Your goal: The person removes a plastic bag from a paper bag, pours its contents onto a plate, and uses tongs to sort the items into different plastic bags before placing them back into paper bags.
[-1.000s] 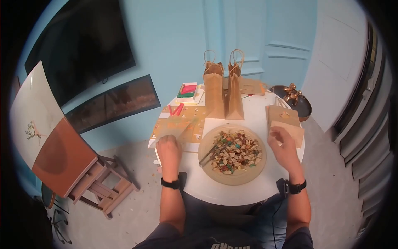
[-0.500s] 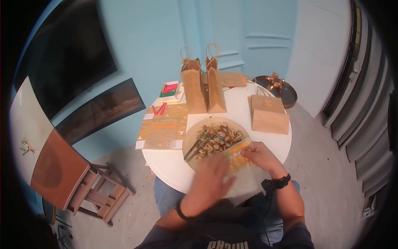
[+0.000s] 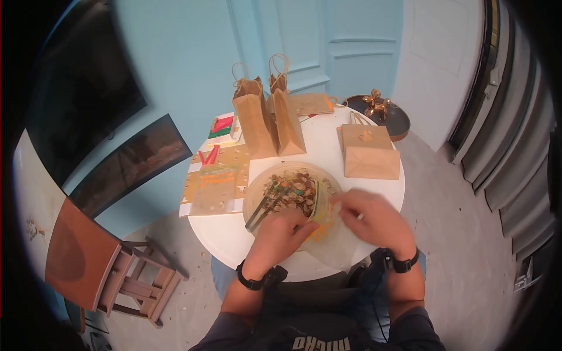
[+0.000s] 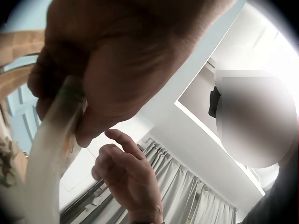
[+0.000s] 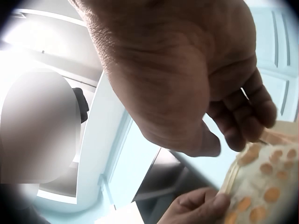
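Note:
A translucent bag with orange print (image 3: 331,237) hangs over the near right part of a round plate (image 3: 253,181) of mixed dried pieces (image 3: 293,186). My left hand (image 3: 278,237) pinches one edge of the bag between thumb and fingers, as the left wrist view also shows. My right hand (image 3: 377,219) is just right of the bag, fingers loosely bent, thumb apart from them. In the right wrist view its fingertips are close to the bag's top edge (image 5: 232,170); whether they touch cannot be told. Dark tongs (image 3: 266,205) lie across the plate's left side.
Two upright brown paper bags (image 3: 256,126) stand behind the plate. A flat paper bag (image 3: 372,161) lies right on the white table (image 3: 219,237). A patterned sheet with another translucent bag (image 3: 215,190) and red strips lies left. Farther back is a box of coloured items (image 3: 222,128).
The left hand has come to the bag and now pinches its edge. The right hand, which gripped the bag's top, has let go and drawn slightly right. The bag has turned more upright.

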Tool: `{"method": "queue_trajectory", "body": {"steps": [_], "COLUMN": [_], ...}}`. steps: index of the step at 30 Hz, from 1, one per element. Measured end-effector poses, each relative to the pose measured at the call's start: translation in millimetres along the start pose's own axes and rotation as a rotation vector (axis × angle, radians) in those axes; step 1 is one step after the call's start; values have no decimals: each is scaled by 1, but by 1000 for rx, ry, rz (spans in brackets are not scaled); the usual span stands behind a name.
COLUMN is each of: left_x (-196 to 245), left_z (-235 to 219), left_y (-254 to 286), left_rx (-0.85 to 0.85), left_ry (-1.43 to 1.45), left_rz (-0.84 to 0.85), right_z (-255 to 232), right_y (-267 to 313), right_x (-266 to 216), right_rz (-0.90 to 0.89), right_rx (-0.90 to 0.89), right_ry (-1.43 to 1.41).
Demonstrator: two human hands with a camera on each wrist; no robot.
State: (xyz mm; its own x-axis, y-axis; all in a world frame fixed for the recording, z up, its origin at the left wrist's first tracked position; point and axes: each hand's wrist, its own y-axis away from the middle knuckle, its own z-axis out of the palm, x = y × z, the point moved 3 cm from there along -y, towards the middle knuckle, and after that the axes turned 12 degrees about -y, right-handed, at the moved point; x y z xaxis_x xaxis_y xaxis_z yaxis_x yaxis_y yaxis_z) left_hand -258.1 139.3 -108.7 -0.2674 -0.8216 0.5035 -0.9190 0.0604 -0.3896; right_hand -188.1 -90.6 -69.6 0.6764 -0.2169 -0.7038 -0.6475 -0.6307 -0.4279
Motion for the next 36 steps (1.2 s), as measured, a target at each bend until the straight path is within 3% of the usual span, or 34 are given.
{"method": "queue_trajectory", "body": {"steps": [4,5,7,10,16,17,19,23,25,28,31,36], "left_x": [3,4,7,-4,-23,-28,-35,-37,-27,-37,-75,-113], "left_z": [8,8,6,17,22,20,17,0,-8,-24,-22,7], "left_y": [5,6,9,13,16,17,20,17,13,2,-11,-31], "left_rx": [44,-27,-169,-247,-374,-289,-121,-149,-133,26,154,-46], "left_ry": [-42,-16,33,200,408,292,62,20,52,3,-390,-560], "left_rz": [61,10,-94,-105,-199,-190,-172,-316,-292,-387,-286,-243], "right_z": [25,27,28,32,32,26,1,-20,-21,-30,-38,-40], "right_y": [10,11,13,19,26,26,32,41,40,37,35,29], "right_x": [4,9,11,13,7,1,-10,-12,-3,13,33,57], "right_rz": [75,120,109,58,-76,-78,-66,-18,-10,29,40,68], "right_rx": [-127,-139,-201,-245,-277,-290,-262,-192,-29,171,291,302], "right_ry": [101,113,109,106,129,141,60,-27,142,294,366,349]}}
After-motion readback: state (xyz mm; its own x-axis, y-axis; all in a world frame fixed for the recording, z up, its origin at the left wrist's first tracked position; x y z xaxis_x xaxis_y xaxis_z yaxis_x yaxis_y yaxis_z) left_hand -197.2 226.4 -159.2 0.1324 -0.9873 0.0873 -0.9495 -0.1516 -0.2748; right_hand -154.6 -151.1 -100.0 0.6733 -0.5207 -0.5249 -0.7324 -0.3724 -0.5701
